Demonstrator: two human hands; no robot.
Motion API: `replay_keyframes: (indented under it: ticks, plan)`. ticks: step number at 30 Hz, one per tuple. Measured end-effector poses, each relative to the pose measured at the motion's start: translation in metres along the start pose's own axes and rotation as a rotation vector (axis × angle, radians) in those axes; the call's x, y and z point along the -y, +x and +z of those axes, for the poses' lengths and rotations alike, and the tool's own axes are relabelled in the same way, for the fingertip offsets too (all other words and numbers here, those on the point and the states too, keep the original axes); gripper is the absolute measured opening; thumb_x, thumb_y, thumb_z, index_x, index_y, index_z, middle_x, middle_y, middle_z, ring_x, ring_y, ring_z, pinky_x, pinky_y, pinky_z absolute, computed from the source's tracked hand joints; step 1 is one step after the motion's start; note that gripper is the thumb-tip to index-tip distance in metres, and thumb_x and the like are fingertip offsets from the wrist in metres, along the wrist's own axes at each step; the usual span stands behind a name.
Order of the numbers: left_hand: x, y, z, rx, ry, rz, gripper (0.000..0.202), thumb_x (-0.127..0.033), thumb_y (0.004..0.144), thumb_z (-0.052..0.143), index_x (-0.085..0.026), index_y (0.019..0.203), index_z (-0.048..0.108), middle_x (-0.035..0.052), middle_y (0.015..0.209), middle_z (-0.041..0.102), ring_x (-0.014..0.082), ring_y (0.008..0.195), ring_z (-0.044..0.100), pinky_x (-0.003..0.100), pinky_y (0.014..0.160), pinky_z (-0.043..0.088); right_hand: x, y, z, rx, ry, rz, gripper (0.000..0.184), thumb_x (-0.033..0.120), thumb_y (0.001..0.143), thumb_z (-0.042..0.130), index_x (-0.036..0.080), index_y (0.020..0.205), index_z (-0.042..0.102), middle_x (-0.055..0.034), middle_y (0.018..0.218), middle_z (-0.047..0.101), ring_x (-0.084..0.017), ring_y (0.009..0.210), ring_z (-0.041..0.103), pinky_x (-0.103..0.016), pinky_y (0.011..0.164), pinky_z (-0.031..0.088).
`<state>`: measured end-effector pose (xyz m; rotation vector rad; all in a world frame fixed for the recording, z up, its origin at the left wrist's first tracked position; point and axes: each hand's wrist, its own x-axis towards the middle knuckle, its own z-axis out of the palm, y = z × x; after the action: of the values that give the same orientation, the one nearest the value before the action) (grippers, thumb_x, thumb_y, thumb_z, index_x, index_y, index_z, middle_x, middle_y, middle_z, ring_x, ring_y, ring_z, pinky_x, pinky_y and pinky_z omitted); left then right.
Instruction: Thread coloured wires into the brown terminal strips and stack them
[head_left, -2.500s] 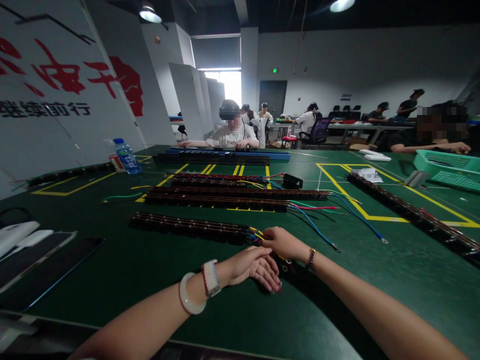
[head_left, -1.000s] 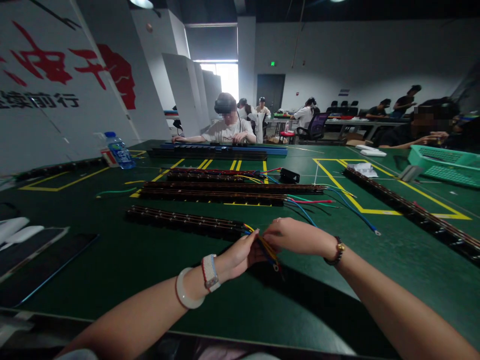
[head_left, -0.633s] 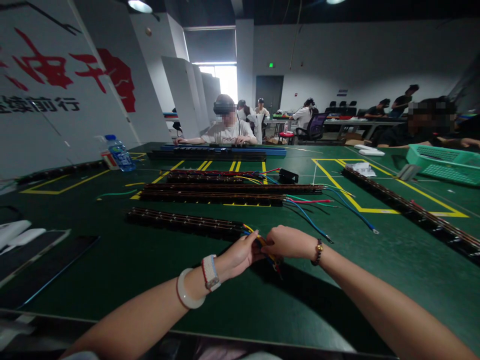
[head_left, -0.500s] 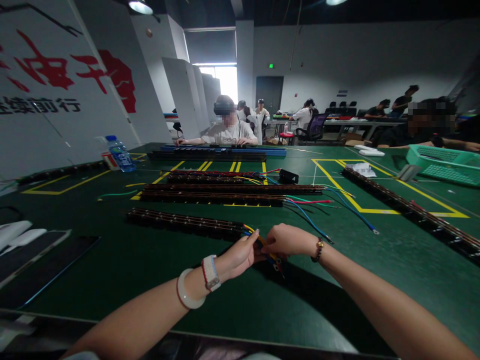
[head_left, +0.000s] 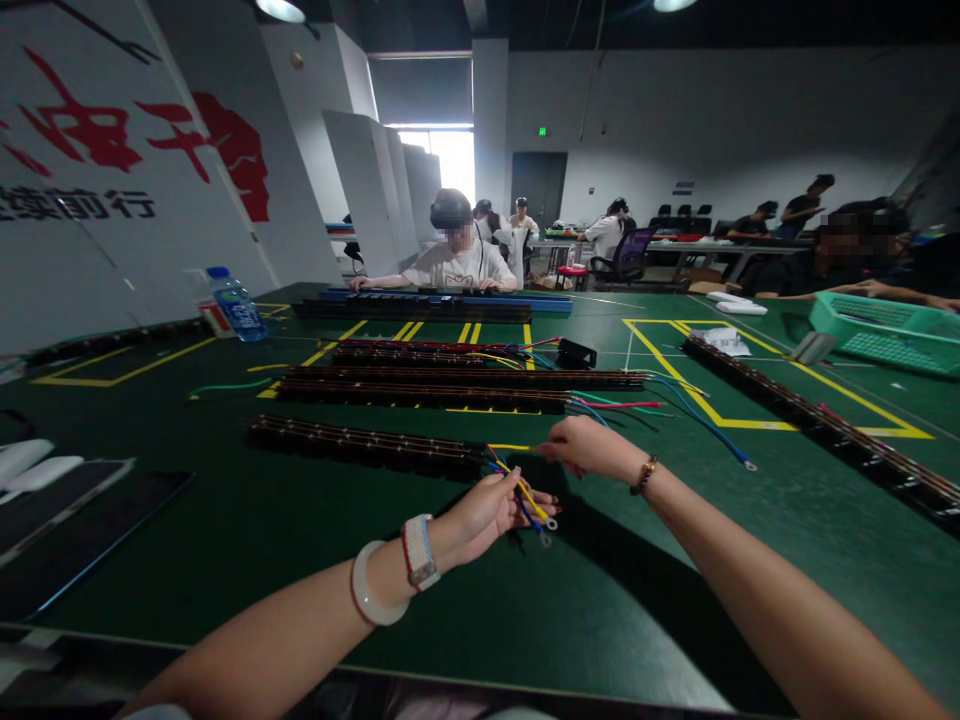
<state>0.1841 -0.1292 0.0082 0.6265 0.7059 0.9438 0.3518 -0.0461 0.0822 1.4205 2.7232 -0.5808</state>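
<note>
Nearest to me lies a long black bar (head_left: 367, 443) with copper-coloured strips, and coloured wires leave its right end. My left hand (head_left: 491, 512) is closed on several of these wires, its thumb pressing on them from above. Yellow and blue wires (head_left: 534, 502) stick out past its fingers and end in metal ring lugs (head_left: 547, 535). Farther up, my right hand (head_left: 589, 445) pinches the far end of a single yellow wire (head_left: 510, 447), drawn straight out from the bar. Its fingertips hide that wire's end.
Beyond lie several similar bars (head_left: 420, 391) with loose wires, and another bar (head_left: 825, 420) lies slantwise at right. A green basket (head_left: 889, 335) stands at the right, a water bottle (head_left: 238, 305) at the left. Dark flat panels (head_left: 112, 545) lie at the left. A person (head_left: 454, 250) sits opposite.
My right hand has moved up and away from the left one, pulling a yellow wire out of the bunch. My left hand keeps the other wires, their lugged ends now plainly visible.
</note>
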Motion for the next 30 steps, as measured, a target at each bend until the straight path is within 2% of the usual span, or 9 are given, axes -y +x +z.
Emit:
replay_keyframes:
  ticks: [2,4,9,13,15,18,23,27,30]
  plan:
    - [-0.001,-0.001,-0.001,0.009,-0.009,-0.03,0.023,-0.03,0.093,0.038,-0.011,0.085,0.048,0.0153,0.083,0.067,0.0215,0.073,0.067,0.029,0.067,0.048,-0.002,0.004,0.005,-0.213,-0.198,0.042,0.035,0.042,0.09,0.048,0.015,0.08,0.068,-0.0087,0.073,0.067,-0.017,0.066,0.062,-0.023,0.056,0.037]
    - [-0.002,-0.001,-0.003,0.023,-0.011,-0.057,0.026,-0.03,0.094,0.035,-0.011,0.081,0.048,0.0144,0.077,0.067,0.0219,0.07,0.067,0.03,0.067,0.047,-0.004,0.01,0.014,-0.315,-0.328,0.067,0.032,0.041,0.09,0.049,0.016,0.083,0.068,-0.0098,0.08,0.068,-0.02,0.075,0.063,-0.024,0.059,0.037]
    - [-0.003,0.0,-0.005,0.05,0.012,-0.1,0.032,-0.031,0.094,0.033,-0.01,0.077,0.051,0.0142,0.077,0.066,0.0226,0.071,0.067,0.03,0.066,0.047,-0.008,0.025,0.038,-0.287,-0.362,0.112,0.036,0.044,0.092,0.044,0.017,0.087,0.067,-0.0095,0.083,0.068,-0.021,0.079,0.064,-0.024,0.061,0.039]
    - [-0.002,0.002,-0.007,0.076,-0.024,-0.092,0.033,-0.031,0.094,0.036,-0.008,0.079,0.054,0.0147,0.08,0.067,0.022,0.075,0.067,0.03,0.069,0.048,-0.005,0.023,0.038,-0.26,-0.396,0.129,0.039,0.042,0.094,0.04,0.013,0.087,0.066,-0.0125,0.084,0.066,-0.022,0.081,0.063,-0.026,0.066,0.041]
    - [-0.002,0.003,-0.008,0.095,-0.032,-0.099,0.034,-0.033,0.093,0.038,-0.007,0.081,0.056,0.0165,0.085,0.067,0.0225,0.08,0.067,0.028,0.071,0.047,-0.001,0.015,0.027,-0.253,-0.402,0.05,0.033,0.039,0.091,0.048,0.012,0.089,0.066,-0.0134,0.086,0.065,-0.022,0.084,0.061,-0.027,0.07,0.041]
    - [-0.002,0.005,-0.01,0.092,-0.044,-0.099,0.032,-0.031,0.093,0.039,-0.006,0.089,0.058,0.0172,0.092,0.067,0.0222,0.086,0.066,0.029,0.075,0.047,0.006,-0.003,0.005,-0.205,-0.307,-0.2,0.028,0.033,0.08,0.064,0.015,0.101,0.063,-0.0106,0.096,0.062,-0.02,0.086,0.058,-0.027,0.074,0.041]
    - [-0.002,0.007,-0.009,0.072,-0.095,-0.062,0.025,-0.021,0.091,0.043,-0.009,0.108,0.057,0.014,0.101,0.065,0.0186,0.086,0.064,0.035,0.085,0.046,0.018,-0.022,-0.011,0.176,0.009,-0.576,0.044,0.022,0.072,0.068,0.021,0.115,0.059,-0.0038,0.099,0.059,-0.014,0.086,0.054,-0.022,0.074,0.041]
    - [-0.005,0.005,-0.007,0.077,-0.098,-0.076,0.029,-0.028,0.092,0.041,-0.009,0.107,0.057,0.0135,0.1,0.065,0.0182,0.084,0.064,0.033,0.084,0.046,0.017,-0.015,-0.006,0.251,0.062,-0.63,0.037,0.01,0.077,0.057,0.02,0.111,0.065,-0.0039,0.098,0.063,-0.012,0.084,0.055,-0.022,0.078,0.041]
    - [-0.007,0.003,-0.008,0.125,-0.099,-0.09,0.036,-0.034,0.09,0.04,-0.006,0.103,0.058,0.016,0.094,0.066,0.0225,0.085,0.066,0.036,0.085,0.045,0.01,-0.01,-0.011,0.221,0.153,-0.646,0.028,0.021,0.085,0.055,0.021,0.109,0.067,-0.0043,0.102,0.064,-0.013,0.091,0.057,-0.023,0.084,0.041]
